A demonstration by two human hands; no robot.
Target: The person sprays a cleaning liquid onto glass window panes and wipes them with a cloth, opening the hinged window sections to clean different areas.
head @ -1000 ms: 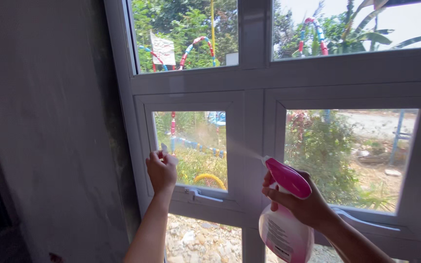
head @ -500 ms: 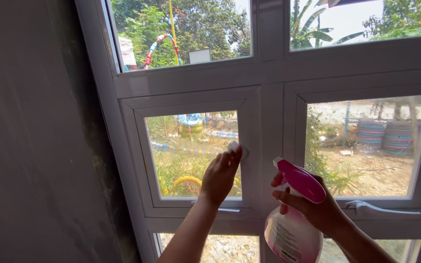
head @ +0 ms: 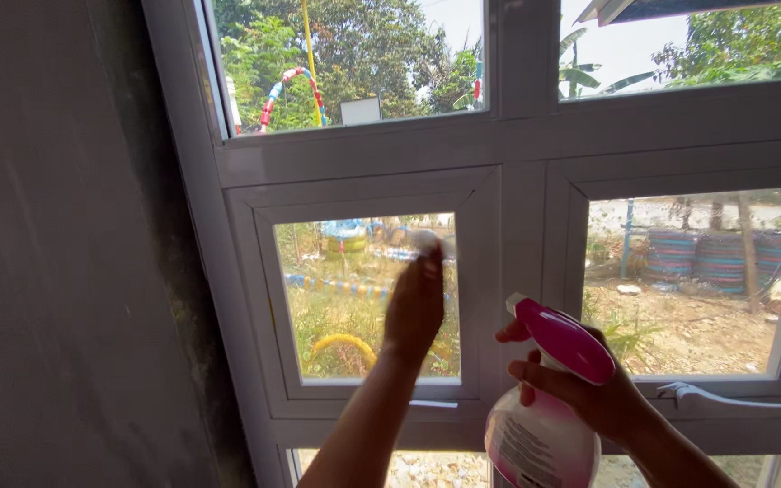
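Head-camera footage looked at a white-framed window (head: 517, 145) set in a dark grey wall (head: 65, 271), with the person's two bare arms raised in front of it. The left hand (head: 416, 303) was lifted against the lower left pane (head: 336, 298), its back toward the camera and its fingers pointing upward near the pane's upper right corner. A small pale cloth (head: 428, 240) showed blurred at the fingertips, pressed between them and the glass; how tightly the fingers closed on it could not be told, since the hand hid most of it. The right hand (head: 589, 389) was wrapped around the neck of a spray bottle (head: 540, 438), the fingers curled about it below the bright pink trigger head (head: 564, 339), whose nozzle pointed up and to the left toward the frame's central upright. The bottle's body was pale pink and translucent with a label on its front, and it hung low in the picture, just right of the left forearm and in front of the frame's lower rail. To the right, a white window handle (head: 707, 396) lay along the bottom edge of the lower right pane (head: 698, 280). Through the glass, green trees, grass, stacked painted tyres (head: 707, 258) and a yellow pole (head: 311, 54) stood outside in bright sun.
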